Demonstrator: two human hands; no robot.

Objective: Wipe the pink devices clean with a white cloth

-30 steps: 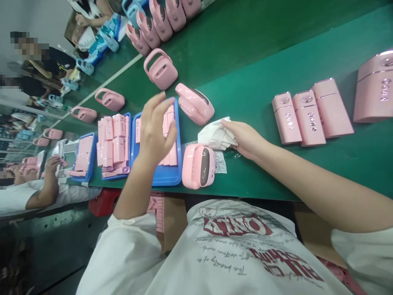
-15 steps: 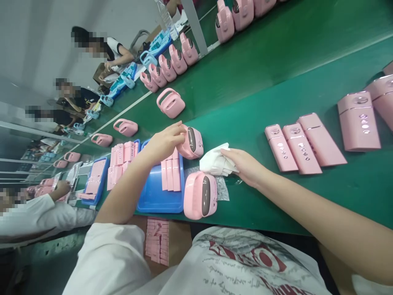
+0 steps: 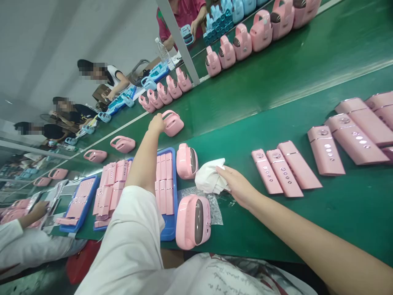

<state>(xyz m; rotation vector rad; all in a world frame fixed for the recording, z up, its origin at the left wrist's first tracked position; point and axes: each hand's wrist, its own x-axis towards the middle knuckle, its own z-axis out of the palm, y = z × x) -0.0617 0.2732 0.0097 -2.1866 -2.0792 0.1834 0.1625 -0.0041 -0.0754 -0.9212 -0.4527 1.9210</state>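
- Upper right: wide open green strip (image 3: 294,69) — bounded above by pink units (image 3: 242,43).
- Centre: open table (image 3: 230,141) above the cloth (image 3: 210,177), up to the slim boxes (image 3: 284,172).
- Lower right: right arm (image 3: 301,233) bars the table.
- Left of centre: left arm (image 3: 141,164) crosses the blue tray (image 3: 168,233).

- My counter (image 3: 245,237): green
- My cloth (image 3: 210,178): plain white
- Handled cases (image 3: 185,223) before me: pink, dark grey-brown windows (image 3: 199,221)
- Trays (image 3: 168,234): blue
- Sheet (image 3: 216,209): speckled silvery grey
- My shirt (image 3: 221,278): white, grey script, dark red print
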